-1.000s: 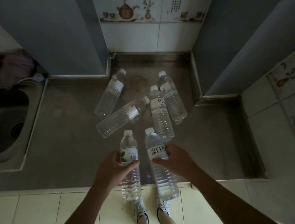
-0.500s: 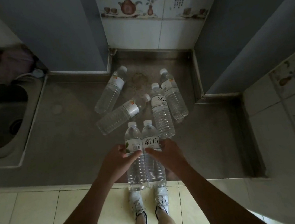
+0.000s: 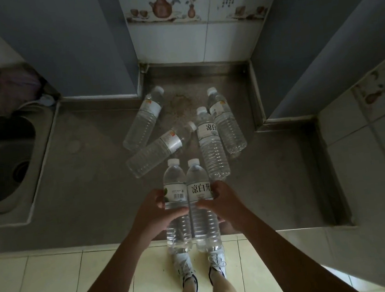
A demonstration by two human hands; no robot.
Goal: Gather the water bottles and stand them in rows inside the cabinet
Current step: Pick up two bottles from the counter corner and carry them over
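Observation:
Two clear water bottles are held upright side by side above the counter's front edge. My left hand (image 3: 157,213) grips the left bottle (image 3: 174,184), which has a barcode label. My right hand (image 3: 222,202) grips the right bottle (image 3: 199,181), labelled in black characters. Several more clear bottles lie flat on the grey counter (image 3: 75,221) behind them: one (image 3: 145,120) and another (image 3: 158,151) slanted at the left, one (image 3: 210,146) and another (image 3: 225,120) lengthwise at the right. No cabinet interior is in sight.
A steel sink (image 3: 1,160) is set into the counter at the left, with cloths (image 3: 15,91) behind it. Grey panels (image 3: 74,46) flank a tiled back wall (image 3: 195,13). Below the counter edge are a pale tiled floor (image 3: 58,281) and the person's white shoes (image 3: 185,266).
The two held bottles were apart a second ago; my hands have brought them together so they touch side by side, and lifted them slightly away from me.

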